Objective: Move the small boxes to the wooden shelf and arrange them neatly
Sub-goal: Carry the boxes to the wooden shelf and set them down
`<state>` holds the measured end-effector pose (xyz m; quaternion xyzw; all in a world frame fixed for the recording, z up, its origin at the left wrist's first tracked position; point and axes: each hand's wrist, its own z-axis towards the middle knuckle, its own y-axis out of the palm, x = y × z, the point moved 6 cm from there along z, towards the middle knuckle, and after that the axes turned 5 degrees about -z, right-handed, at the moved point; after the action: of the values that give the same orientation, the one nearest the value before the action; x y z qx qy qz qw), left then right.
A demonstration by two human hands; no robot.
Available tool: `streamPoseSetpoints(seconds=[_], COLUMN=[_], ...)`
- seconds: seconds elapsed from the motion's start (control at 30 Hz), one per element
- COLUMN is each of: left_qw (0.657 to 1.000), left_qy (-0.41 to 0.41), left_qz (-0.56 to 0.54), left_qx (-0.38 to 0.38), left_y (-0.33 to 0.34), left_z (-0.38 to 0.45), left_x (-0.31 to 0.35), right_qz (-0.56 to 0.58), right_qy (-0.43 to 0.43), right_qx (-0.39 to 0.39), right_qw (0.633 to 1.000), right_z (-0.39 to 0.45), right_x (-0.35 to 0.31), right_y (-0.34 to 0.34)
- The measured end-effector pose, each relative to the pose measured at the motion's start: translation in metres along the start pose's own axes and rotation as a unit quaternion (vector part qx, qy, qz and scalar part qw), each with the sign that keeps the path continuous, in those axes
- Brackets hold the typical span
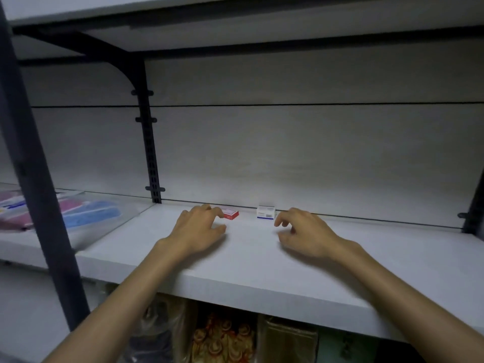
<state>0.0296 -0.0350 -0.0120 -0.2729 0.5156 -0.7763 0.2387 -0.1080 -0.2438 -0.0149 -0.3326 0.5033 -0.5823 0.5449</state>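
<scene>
Two small boxes stand near the back wall of the pale wooden shelf [248,260]. The red box [231,214] lies flat at the left; the white box with a blue stripe [266,213] stands to its right, a gap between them. My left hand [199,229] hovers over the shelf with curled fingers apart, its fingertips just left of the red box, holding nothing. My right hand [303,234] is likewise open, fingertips just right of the white box without gripping it.
A black slotted upright [150,142] rises at the shelf's back left, and a dark post [34,179] stands in front at the left. Clear packets of pink and blue items [86,210] lie on the left neighbouring shelf. Bagged goods [222,336] fill the shelf below.
</scene>
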Motion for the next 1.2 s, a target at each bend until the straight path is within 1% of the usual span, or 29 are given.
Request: streamPoseSetpoints(seconds=[0.13, 0.27, 0.37, 0.47, 0.53, 0.57, 0.63, 0.67, 0.7, 0.73, 0.8, 0.9, 1.0, 1.1, 1.2], left_qw=[0.999, 0.997, 0.995, 0.995, 0.996, 0.993, 0.963, 0.953, 0.955, 0.964, 0.983, 0.992, 0.989, 0.989, 0.986], left_qy=[0.004, 0.028, 0.048, 0.059, 0.059, 0.056, 0.048, 0.046, 0.048, 0.047, 0.043, 0.066, 0.09, 0.095, 0.108], left_qz=[0.033, 0.049, 0.053, 0.038, -0.023, -0.09, -0.25, -0.283, -0.271, -0.236, -0.153, -0.085, -0.092, -0.088, -0.111], left_qx=[-0.017, -0.052, -0.068, -0.067, -0.057, -0.059, -0.088, -0.101, -0.11, -0.111, -0.087, -0.06, -0.074, -0.075, -0.064], left_y=[0.005, 0.022, 0.036, 0.044, 0.042, 0.041, 0.042, 0.042, 0.043, 0.043, 0.043, 0.042, 0.045, 0.048, 0.045], left_z=[0.04, 0.071, 0.08, 0.081, 0.08, 0.079, 0.075, 0.072, 0.07, 0.068, 0.069, 0.074, 0.078, 0.082, 0.08], left_x=[-0.026, -0.035, -0.038, -0.037, -0.036, -0.036, -0.035, -0.035, -0.034, -0.035, -0.039, -0.04, -0.041, -0.047, -0.045], right_qz=[-0.03, -0.029, -0.037, -0.046, -0.054, -0.057, -0.057, -0.054, -0.052, -0.049, -0.035, 0.014, 0.057, 0.062, 0.053], right_qy=[0.021, 0.06, 0.078, 0.087, 0.089, 0.09, 0.091, 0.091, 0.092, 0.092, 0.093, 0.091, 0.112, 0.149, 0.161], right_qx=[-0.011, 0.007, 0.006, 0.003, 0.002, 0.004, 0.01, 0.014, 0.019, 0.025, 0.033, 0.054, 0.087, 0.076, 0.077], right_qw=[0.999, 0.998, 0.996, 0.995, 0.995, 0.994, 0.994, 0.994, 0.994, 0.994, 0.994, 0.994, 0.988, 0.984, 0.983], right_z=[0.024, 0.043, 0.05, 0.054, 0.057, 0.059, 0.062, 0.063, 0.063, 0.064, 0.063, 0.063, 0.064, 0.07, 0.075], right_x=[-0.006, -0.008, -0.006, -0.002, -0.001, 0.0, 0.001, 0.002, 0.004, 0.006, 0.009, 0.015, 0.022, 0.024, 0.021], right_y=[0.006, 0.011, 0.02, 0.028, 0.03, 0.031, 0.032, 0.033, 0.036, 0.038, 0.043, 0.045, 0.045, 0.051, 0.052])
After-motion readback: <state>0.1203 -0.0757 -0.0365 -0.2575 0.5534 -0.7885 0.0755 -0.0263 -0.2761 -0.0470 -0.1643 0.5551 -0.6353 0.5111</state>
